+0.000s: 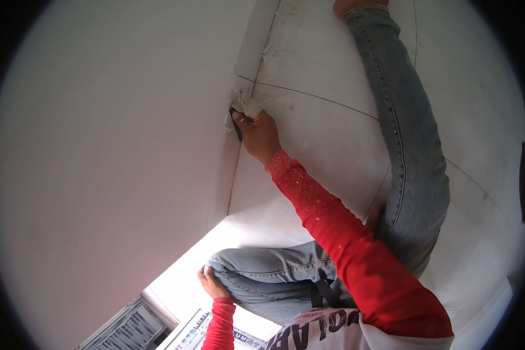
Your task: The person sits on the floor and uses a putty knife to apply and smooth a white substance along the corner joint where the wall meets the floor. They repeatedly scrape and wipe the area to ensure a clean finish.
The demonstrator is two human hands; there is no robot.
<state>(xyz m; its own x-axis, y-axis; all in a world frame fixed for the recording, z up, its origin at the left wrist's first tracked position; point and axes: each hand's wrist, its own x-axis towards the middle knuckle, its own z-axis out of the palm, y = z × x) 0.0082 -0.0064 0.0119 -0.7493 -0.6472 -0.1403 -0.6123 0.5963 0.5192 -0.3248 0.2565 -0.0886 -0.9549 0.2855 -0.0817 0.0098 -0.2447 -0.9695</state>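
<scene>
The right hand (259, 135) is stretched out at the end of a red sleeve (338, 233), its fingers curled shut around a crumpled white rag (246, 105). The rag bunches out past the knuckles, on the far side of the hand from the wrist, and presses into the seam where the white wall (111, 146) meets the white tiled floor (321, 70). A thin dark tool (238, 129) shows just under the thumb, against the wall side of the hand; how it is held cannot be told. Dark grout lines run off across the floor beyond the hand.

The left hand (212, 284) lies well back from the rag, close to the body, fingers closed over the bent knee of the blue jeans (262, 271). The other leg in jeans stretches along the floor to the right of the working hand. Just below the left hand lie printed sheets (131, 329) on the floor.
</scene>
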